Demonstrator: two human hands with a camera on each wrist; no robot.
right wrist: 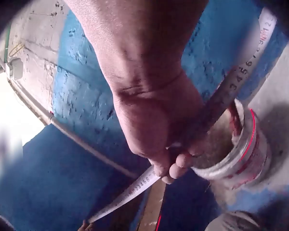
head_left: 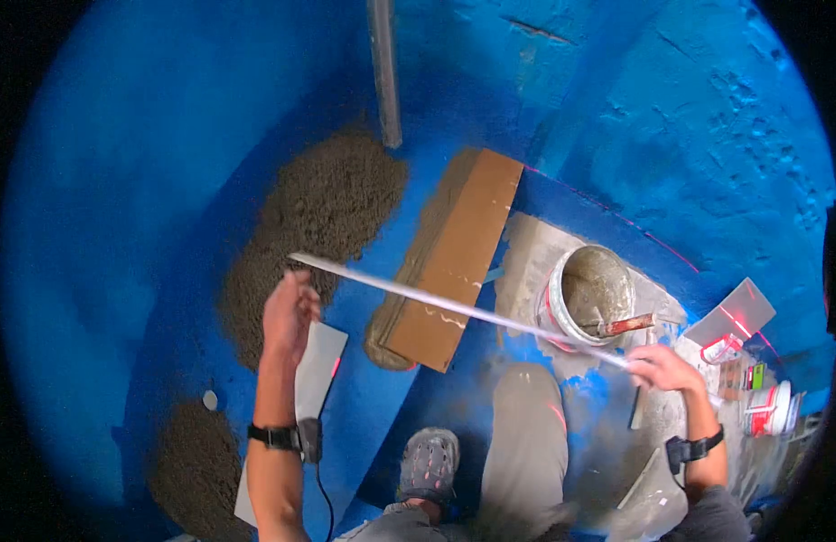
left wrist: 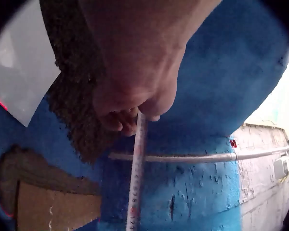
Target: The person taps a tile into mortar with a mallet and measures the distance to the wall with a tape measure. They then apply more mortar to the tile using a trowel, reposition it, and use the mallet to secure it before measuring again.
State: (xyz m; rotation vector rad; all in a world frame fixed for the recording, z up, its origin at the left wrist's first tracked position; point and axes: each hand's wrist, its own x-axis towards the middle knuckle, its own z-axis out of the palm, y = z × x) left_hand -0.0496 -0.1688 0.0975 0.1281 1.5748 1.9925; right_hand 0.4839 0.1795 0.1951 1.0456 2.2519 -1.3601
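A white measuring tape (head_left: pixel 454 307) with printed numbers is stretched between my two hands, slanting over a brown rectangular plank (head_left: pixel 454 271). My left hand (head_left: pixel 289 312) pinches the tape near its end, above a heap of grey-brown mortar (head_left: pixel 336 194). In the left wrist view, the tape (left wrist: pixel 136 178) runs out from between thumb and fingers. My right hand (head_left: pixel 662 369) grips the tape farther along, beside a bucket (head_left: pixel 553 312). In the right wrist view, the numbered blade (right wrist: pixel 241 72) passes through its curled fingers and continues on the other side. The plank lies on a bed of wet mortar.
A wooden-handled tool (head_left: pixel 630 323) stands in the bucket. White tile-like sheets (head_left: pixel 318 370) lie under the left forearm, and a second mortar heap (head_left: pixel 196 470) is at lower left. At right are a grey panel (head_left: pixel 734 312) and a small tub (head_left: pixel 770 408). A pole (head_left: pixel 384 72) leans at the back.
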